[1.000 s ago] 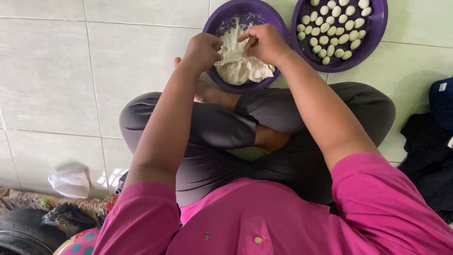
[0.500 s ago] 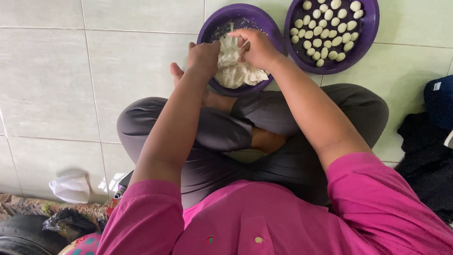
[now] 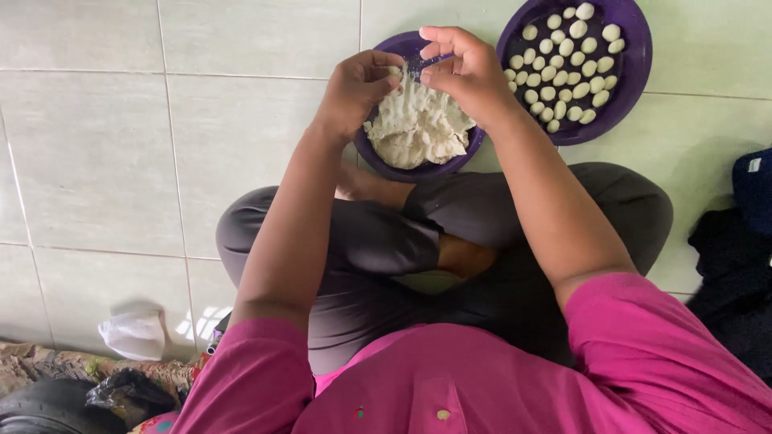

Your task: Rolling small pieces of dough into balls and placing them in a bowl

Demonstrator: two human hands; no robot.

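A purple bowl [image 3: 414, 169] on the tiled floor holds a mass of pale dough [image 3: 418, 128]. My left hand [image 3: 354, 88] and my right hand [image 3: 462, 68] meet just above it, fingertips pinching a small bit of dough between them. To the right stands a purple plate [image 3: 635, 64] filled with several small round dough balls [image 3: 567, 68]. I sit cross-legged in grey trousers and a pink top.
Pale floor tiles [image 3: 96, 153] spread to the left. A white crumpled piece [image 3: 133, 333] lies at lower left beside patterned cloth and a black bag [image 3: 121, 390]. Dark clothing and a blue item [image 3: 752, 189] lie at the right edge.
Both hands have lifted slightly off the dough mass and drawn together, pinching off a small piece. The view has shifted a little.
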